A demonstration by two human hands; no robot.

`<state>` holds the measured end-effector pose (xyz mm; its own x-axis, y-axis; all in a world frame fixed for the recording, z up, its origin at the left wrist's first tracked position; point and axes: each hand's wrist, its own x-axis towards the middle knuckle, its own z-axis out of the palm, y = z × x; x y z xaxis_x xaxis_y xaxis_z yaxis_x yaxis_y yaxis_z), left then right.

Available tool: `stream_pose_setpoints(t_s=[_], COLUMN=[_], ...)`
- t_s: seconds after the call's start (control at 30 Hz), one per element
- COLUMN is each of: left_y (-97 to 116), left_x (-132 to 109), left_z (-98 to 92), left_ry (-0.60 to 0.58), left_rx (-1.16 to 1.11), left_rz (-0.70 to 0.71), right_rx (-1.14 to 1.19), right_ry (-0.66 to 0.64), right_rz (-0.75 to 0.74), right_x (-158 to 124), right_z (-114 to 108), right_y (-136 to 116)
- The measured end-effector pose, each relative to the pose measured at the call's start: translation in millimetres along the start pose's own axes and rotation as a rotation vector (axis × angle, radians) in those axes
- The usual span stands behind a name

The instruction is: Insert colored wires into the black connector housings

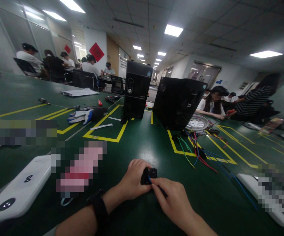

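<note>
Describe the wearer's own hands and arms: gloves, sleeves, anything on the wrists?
Left hand: no glove or visible ring; wide black band on the wrist, possibly a watch, no readable markings. What looks like a pale sleeve edge shows at the bottom of the picture. Right hand: no glove, band or sleeve in view.

A head camera looks forward and down from the table's [122, 154] near side, close over left hand [136, 178] and right hand [173, 193], reaching the ceiling [200, 19] beyond.
</note>
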<state>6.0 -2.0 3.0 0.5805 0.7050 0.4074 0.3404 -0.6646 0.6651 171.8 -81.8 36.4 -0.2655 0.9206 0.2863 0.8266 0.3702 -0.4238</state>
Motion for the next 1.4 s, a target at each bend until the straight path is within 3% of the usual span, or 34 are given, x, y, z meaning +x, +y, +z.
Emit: stream_pose_setpoints(t_s=[0.17, 0.37, 0.53, 0.7, 0.87, 1.07, 1.2, 1.4], left_y=[1.7, 1.3, 0.3, -0.8, 1.3, 4.2, 3.7, 2.0], left_x=[0.6, 0.7, -0.1, -0.7, -0.4, -0.7, -1.2, -0.4], left_z=[-3.2, -3.3, -1.6, -1.6, -3.5, -3.6, -3.3, -4.5], left_ry=[-0.039, -0.035, -0.015, -0.026, -0.046, -0.028, -0.016, -0.021], left_rx=[0.007, 0.005, 0.007, 0.01, 0.023, 0.03, 0.03, 0.02], left_rz=[-0.005, 0.005, 0.013, 0.008, 0.003, 0.028, 0.026, 0.025], right_rx=[-0.076, -0.041, -0.113, -0.191, -0.172, -0.067, -0.055, -0.11], right_ry=[0.057, 0.154, 0.006, -0.131, -0.035, 0.136, 0.091, -0.028], right_rz=[0.019, -0.058, -0.168, -0.072, 0.03, -0.055, -0.126, -0.089], right_x=[2.9, 3.1, 1.4, 3.3, 4.7, 2.4, 1.8, 2.0], right_z=[-12.9, -2.5, -2.7, -18.7, -23.0, -5.1, -0.4, -10.9], right_y=[11.0, 9.0, 6.1, 11.6, 13.4, 10.2, 8.7, 11.1])
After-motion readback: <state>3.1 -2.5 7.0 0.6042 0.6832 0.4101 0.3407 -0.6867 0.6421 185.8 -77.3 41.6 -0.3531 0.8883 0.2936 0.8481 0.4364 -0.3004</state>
